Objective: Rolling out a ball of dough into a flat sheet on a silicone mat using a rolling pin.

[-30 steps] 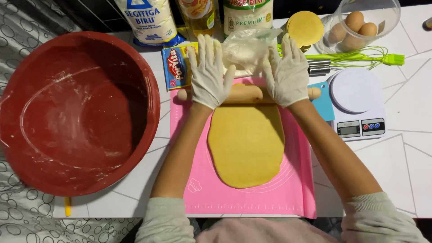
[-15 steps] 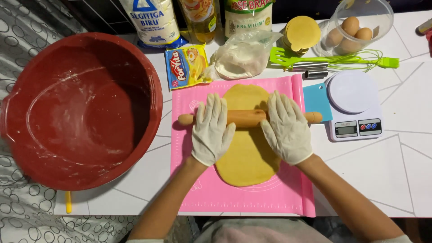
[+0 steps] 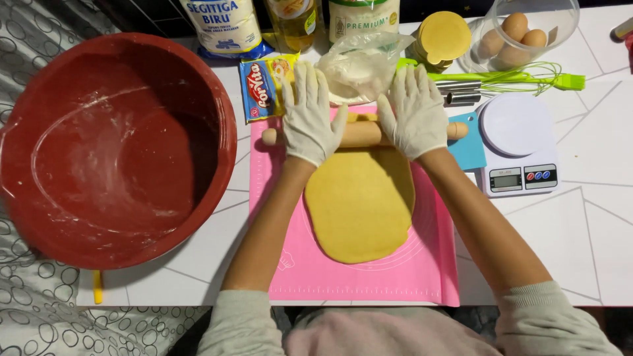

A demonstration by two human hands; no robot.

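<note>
Both gloved hands press flat on a wooden rolling pin (image 3: 359, 134), left hand (image 3: 308, 115) and right hand (image 3: 414, 112) with fingers spread open, palms down, not clamped around it. The pin lies across the far end of the yellow dough (image 3: 359, 204), which is spread as a long oval on a pink mat (image 3: 428, 270) near the front edge of the surface (image 3: 593, 224). To roll well: keep even pressure from both palms, keep the pin square to the dough's length, stay inside the mat, ease off at the dough's end so the rim does not go thin. Crowding at the far edge: a floury plastic bag (image 3: 359, 66) sits just past the pin, a yellow-red packet (image 3: 262, 86) touches the mat's far-left corner, so a longer push could bump them. Right of the mat a blue scraper (image 3: 469, 142) and a white kitchen scale (image 3: 517, 148) lie near the pin's right handle. Green whisk (image 3: 521, 80), bowl of eggs (image 3: 521, 33), stack of round yellow lids (image 3: 443, 36) at the far right. Big red bowl (image 3: 112, 145), flour-dusted, fills the left side, apart from the mat.
</note>
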